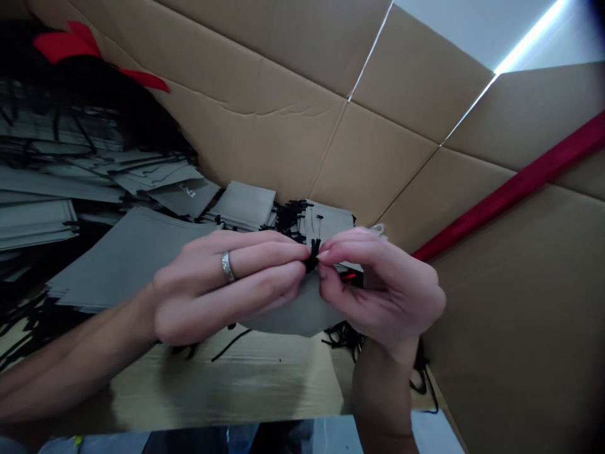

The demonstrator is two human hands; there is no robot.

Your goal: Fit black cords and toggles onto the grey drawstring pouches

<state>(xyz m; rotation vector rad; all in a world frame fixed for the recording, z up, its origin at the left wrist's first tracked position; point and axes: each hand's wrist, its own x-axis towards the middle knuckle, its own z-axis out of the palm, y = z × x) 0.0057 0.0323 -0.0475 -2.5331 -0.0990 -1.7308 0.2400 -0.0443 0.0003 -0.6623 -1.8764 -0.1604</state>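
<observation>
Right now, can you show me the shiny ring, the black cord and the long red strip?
Shiny ring (227, 267): head view, on the front of its band.
Black cord (314, 250): head view, on the part sticking up.
Long red strip (510, 193): head view, about midway along its visible length.

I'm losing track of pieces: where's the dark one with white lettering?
In the head view, the dark piece lies left of centre, beyond the left hand, just left of the small grey stack near the cardboard wall.
</observation>
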